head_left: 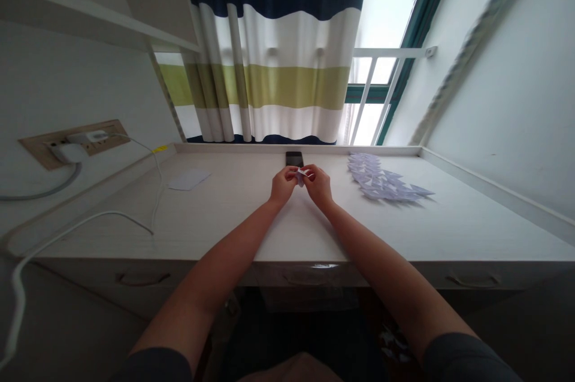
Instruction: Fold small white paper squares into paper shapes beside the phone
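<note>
Since that small white folded paper (300, 179) seems light, flimsy, grab edges. Left hand (283, 184) and right hand (318, 185) both pinch it.

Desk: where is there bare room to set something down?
Bare desktop lies between the flat paper and left hand, and between the folded paper pieces and front edge. A narrower gap separates those pieces from the right hand. Crowded: the middle, with phone and held paper.
</note>
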Tool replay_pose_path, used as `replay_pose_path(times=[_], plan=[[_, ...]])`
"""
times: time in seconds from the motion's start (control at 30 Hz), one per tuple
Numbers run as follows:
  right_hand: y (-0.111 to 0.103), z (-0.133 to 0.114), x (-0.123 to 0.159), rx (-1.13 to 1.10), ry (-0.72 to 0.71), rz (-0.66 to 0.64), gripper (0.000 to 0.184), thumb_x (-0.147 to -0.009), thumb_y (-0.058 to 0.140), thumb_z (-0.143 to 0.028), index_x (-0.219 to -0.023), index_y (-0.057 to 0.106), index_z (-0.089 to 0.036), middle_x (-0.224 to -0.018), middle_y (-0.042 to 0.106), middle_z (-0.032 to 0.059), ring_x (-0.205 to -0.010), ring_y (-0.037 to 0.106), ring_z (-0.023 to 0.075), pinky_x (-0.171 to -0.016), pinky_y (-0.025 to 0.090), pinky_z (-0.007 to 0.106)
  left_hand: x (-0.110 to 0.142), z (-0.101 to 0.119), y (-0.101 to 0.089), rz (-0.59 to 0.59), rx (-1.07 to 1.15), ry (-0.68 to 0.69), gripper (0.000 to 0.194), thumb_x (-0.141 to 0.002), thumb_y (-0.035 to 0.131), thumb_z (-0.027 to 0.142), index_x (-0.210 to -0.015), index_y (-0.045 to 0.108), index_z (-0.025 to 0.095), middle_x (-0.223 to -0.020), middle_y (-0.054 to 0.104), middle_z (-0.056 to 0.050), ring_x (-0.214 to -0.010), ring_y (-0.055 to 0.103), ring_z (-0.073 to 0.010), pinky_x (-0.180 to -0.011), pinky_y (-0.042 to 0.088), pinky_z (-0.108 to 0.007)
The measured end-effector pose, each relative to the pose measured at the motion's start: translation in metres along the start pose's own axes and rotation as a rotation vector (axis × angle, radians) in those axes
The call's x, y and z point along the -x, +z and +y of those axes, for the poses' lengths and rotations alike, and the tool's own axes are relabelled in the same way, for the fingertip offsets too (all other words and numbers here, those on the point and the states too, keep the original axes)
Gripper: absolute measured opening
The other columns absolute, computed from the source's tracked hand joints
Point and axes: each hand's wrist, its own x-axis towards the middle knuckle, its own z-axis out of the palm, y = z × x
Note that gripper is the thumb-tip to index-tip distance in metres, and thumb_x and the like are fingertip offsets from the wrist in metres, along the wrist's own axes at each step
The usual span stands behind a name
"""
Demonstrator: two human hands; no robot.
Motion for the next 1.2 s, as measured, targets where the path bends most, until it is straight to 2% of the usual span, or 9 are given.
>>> replay_pose_path(times=[0.13, 0.23, 0.43, 0.53, 0.7, 0.83, 1.03, 1.13, 1.2], plan=[[0.001, 0.002, -0.001, -0.129, 0.094, -0.030, 0.013, -0.068, 0.050, -0.020, -0.078, 0.059, -0.019, -0.073, 0.056, 0.0015, -0.055, 0.052, 0.0105, -0.051, 0.045, 0.023, 0.002, 0.003, -0.001, -0.033, 0.128, -0.086, 0.017, -0.064, 0.054, 0.010, -0.080, 0.059, 0.015, -0.065, 0.064, 0.000, -0.064, 0.061, -0.0136, -0.067, 0.051, -0.030], [0.002, 0.004, -0.002, -0.219, 0.136, -0.049, 0.014, -0.068, 0.054, -0.026, -0.078, 0.060, -0.019, -0.070, 0.057, 0.0008, -0.057, 0.054, 0.0109, -0.053, 0.046, 0.024, 0.002, 0.006, -0.002, -0.037, 0.159, -0.156, 0.016, -0.067, 0.054, 0.012, -0.082, 0.060, 0.013, -0.063, 0.064, -0.001, -0.060, 0.061, -0.0132, -0.066, 0.052, -0.032], [0.000, 0.002, -0.004, -0.402, 0.230, -0.187, 0.026, -0.060, 0.064, -0.031, -0.082, 0.062, -0.019, -0.066, 0.058, -0.0004, -0.059, 0.054, 0.0107, -0.058, 0.046, 0.025, -0.006, -0.002, -0.004, 0.113, 0.146, -0.146, 0.014, -0.066, 0.056, 0.011, -0.078, 0.063, 0.011, -0.069, 0.064, -0.004, -0.062, 0.060, -0.0124, -0.063, 0.050, -0.028], [-0.003, -0.004, -0.004, -0.530, 0.314, -0.210, 0.023, -0.061, 0.063, -0.032, -0.080, 0.062, -0.018, -0.067, 0.059, 0.0003, -0.060, 0.055, 0.0107, -0.057, 0.046, 0.025, -0.007, -0.007, -0.006, 0.123, 0.062, -0.070, 0.015, -0.066, 0.055, 0.012, -0.077, 0.065, 0.011, -0.071, 0.065, -0.005, -0.065, 0.060, -0.0139, -0.064, 0.049, -0.029], [-0.007, -0.008, -0.004, -0.636, 0.482, -0.131, 0.025, -0.057, 0.068, -0.037, -0.070, 0.058, -0.019, -0.061, 0.057, -0.0012, -0.058, 0.053, 0.0102, -0.055, 0.043, 0.024, 0.001, 0.000, -0.008, 0.027, -0.238, 0.181, 0.021, -0.069, 0.050, 0.011, -0.078, 0.069, 0.015, -0.077, 0.067, -0.005, -0.072, 0.060, -0.0155, -0.069, 0.046, -0.027], [-0.010, -0.003, -0.005, -0.750, 0.582, -0.182, 0.026, -0.054, 0.072, -0.033, -0.073, 0.060, -0.018, -0.067, 0.060, 0.0005, -0.065, 0.056, 0.0114, -0.061, 0.044, 0.024, 0.004, 0.005, -0.009, -0.016, -0.277, 0.219, 0.022, -0.070, 0.049, 0.010, -0.081, 0.068, 0.016, -0.080, 0.068, -0.005, -0.075, 0.061, -0.0155, -0.071, 0.046, -0.026], [-0.013, 0.001, -0.005, -0.813, 0.607, -0.258, 0.020, -0.054, 0.071, -0.028, -0.070, 0.064, -0.018, -0.068, 0.062, 0.0017, -0.068, 0.056, 0.0120, -0.067, 0.042, 0.026, 0.004, 0.006, -0.010, -0.059, -0.193, 0.167, 0.020, -0.069, 0.050, 0.010, -0.078, 0.067, 0.014, -0.079, 0.067, -0.006, -0.075, 0.060, -0.0159, -0.069, 0.047, -0.027], [-0.014, -0.001, -0.004, -0.775, 0.575, -0.260, 0.019, -0.054, 0.071, -0.028, -0.069, 0.064, -0.018, -0.070, 0.063, 0.0019, -0.071, 0.057, 0.0132, -0.069, 0.041, 0.027, 0.003, 0.006, -0.009, -0.071, -0.116, 0.117, 0.013, -0.068, 0.057, 0.019, -0.078, 0.064, 0.013, -0.079, 0.066, -0.007, -0.073, 0.061, -0.0164, -0.067, 0.047, -0.028], [-0.014, -0.002, -0.004, -0.730, 0.550, -0.254, 0.020, -0.054, 0.071, -0.029, -0.069, 0.063, -0.018, -0.070, 0.063, 0.0017, -0.072, 0.057, 0.0138, -0.070, 0.040, 0.028, 0.000, 0.003, -0.009, -0.059, -0.074, 0.081, 0.018, -0.065, 0.063, 0.024, -0.078, 0.062, 0.013, -0.079, 0.065, -0.007, -0.072, 0.060, -0.0167, -0.067, 0.047, -0.029]])
